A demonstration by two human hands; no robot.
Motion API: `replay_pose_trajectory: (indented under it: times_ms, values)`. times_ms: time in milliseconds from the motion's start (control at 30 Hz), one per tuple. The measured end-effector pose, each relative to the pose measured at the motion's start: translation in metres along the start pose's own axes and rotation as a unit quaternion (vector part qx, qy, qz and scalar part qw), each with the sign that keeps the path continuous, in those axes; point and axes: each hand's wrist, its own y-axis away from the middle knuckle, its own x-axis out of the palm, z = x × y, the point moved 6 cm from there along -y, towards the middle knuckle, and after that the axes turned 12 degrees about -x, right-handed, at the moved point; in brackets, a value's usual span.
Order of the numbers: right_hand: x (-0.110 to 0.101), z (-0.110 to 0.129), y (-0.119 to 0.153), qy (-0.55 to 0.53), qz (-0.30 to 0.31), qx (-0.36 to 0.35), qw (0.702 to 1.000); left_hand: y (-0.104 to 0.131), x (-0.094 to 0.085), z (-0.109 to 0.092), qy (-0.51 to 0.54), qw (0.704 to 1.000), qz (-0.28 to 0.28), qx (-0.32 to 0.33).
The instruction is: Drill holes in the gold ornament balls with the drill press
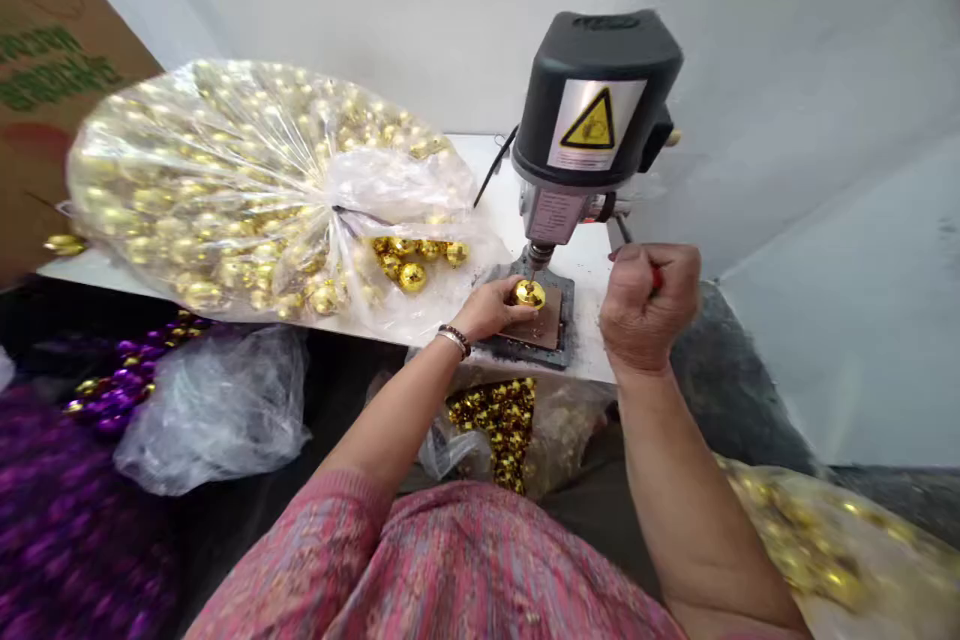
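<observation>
My left hand (491, 308) pinches a shiny gold ball (529, 294) under the bit of a black and grey drill press (600, 110). The ball is on or just over a brown block (544, 322) on the press's dark base (568, 320). To the right, my right hand (649, 305) is closed in a fist around the press's lever, whose red end shows between the fingers. The drill's tip is at the top of the ball; whether it touches is too small to tell.
A large clear bag (202, 190) of gold balls fills the table's left, with loose gold balls (412, 277) at its mouth. A cardboard box (60, 80) stands far left. Below are purple balls (112, 400), a crumpled plastic bag (217, 410) and another bag of gold balls (840, 550).
</observation>
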Motion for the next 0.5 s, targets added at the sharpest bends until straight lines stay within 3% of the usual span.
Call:
replay_pose_trajectory:
  times_ms: [200, 367, 500]
  values:
    - [0.002, 0.006, 0.004, -0.013, 0.002, -0.001, 1.0, 0.001, -0.003, -0.003, 0.003, 1.0, -0.017, 0.002]
    - [0.003, 0.01, -0.049, 0.001, 0.0, 0.038, 0.999, 0.002, -0.003, 0.001, 0.02, 0.999, -0.032, 0.0]
    - [0.016, -0.001, -0.083, -0.041, 0.067, 0.125, 0.989, 0.018, -0.006, 0.006, 0.018, 0.999, -0.016, 0.045]
